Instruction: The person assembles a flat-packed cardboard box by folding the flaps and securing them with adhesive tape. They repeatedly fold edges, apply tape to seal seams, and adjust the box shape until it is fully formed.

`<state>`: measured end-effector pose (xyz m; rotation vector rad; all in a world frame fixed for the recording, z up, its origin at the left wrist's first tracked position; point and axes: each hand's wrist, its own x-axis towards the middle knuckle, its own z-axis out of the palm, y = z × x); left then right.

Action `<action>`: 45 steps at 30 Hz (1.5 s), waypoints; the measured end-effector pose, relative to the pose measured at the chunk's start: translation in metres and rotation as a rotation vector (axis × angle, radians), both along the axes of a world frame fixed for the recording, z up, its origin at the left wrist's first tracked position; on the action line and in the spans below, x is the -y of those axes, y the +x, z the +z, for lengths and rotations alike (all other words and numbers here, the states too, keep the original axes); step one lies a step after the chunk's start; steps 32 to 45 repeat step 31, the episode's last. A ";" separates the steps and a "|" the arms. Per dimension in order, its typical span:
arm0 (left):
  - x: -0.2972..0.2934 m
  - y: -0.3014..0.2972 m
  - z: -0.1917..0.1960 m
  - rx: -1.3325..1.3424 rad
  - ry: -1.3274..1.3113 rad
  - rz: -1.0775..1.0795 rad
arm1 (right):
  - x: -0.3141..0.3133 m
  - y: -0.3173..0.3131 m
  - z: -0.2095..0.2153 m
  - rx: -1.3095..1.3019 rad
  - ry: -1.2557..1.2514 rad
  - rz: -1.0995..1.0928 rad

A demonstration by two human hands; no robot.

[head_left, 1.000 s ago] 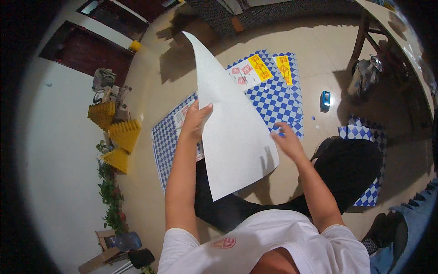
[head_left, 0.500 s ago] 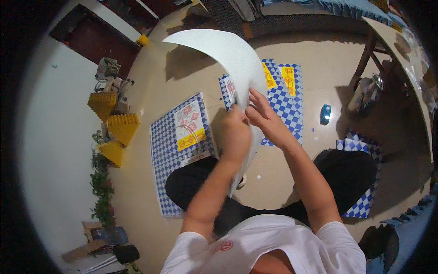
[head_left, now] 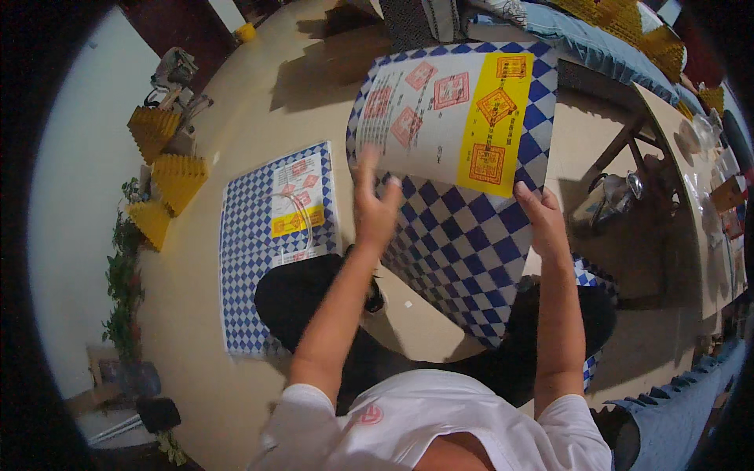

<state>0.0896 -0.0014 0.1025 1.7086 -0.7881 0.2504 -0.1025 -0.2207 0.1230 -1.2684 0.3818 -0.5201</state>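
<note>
A large sheet patterned with blue and white diamonds [head_left: 463, 235] is held up in front of me, its upper part bent back. On its upper part lies a white and yellow paper [head_left: 436, 118] with red stamp-like prints. My right hand [head_left: 546, 220] grips the sheet's right edge, thumb on the front. My left hand [head_left: 375, 206] is over the paper's lower left, thumb and fingers apart and fingertips blurred; whether it presses on the paper I cannot tell. Left of my knee a flat stack of similar checked sheets [head_left: 243, 259] rests on the floor, a pale looped cord [head_left: 309, 228] on top.
Yellow zigzag-folded pieces [head_left: 179, 182] and a leafy plant [head_left: 122, 275] line the left wall. To the right stands a table [head_left: 695, 259] with a metal vessel [head_left: 605, 200] beneath it. A blue-covered seat or bed [head_left: 581, 35] spans the back.
The sheet, earlier curled with its plain white side showing, now faces me with its checked side. My hands have moved apart, the right one to the sheet's right edge.
</note>
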 end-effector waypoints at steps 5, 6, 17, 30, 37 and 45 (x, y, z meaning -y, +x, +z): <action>-0.078 0.152 -0.097 -0.439 0.096 0.351 | -0.010 0.006 0.004 0.032 0.086 0.062; -0.084 0.163 -0.112 -0.495 0.049 0.330 | -0.009 0.007 0.005 0.036 0.103 0.027; -0.077 0.185 -0.121 -1.236 -0.151 -0.152 | 0.020 0.008 0.001 -0.112 0.107 -0.027; -0.095 0.157 0.055 -1.059 0.062 -0.295 | 0.045 -0.005 -0.071 -0.180 0.072 -0.262; -0.095 0.154 0.052 -1.070 0.084 -0.289 | 0.042 -0.012 -0.083 -0.191 0.094 -0.266; -0.095 0.154 0.052 -1.070 0.084 -0.289 | 0.042 -0.012 -0.083 -0.191 0.094 -0.266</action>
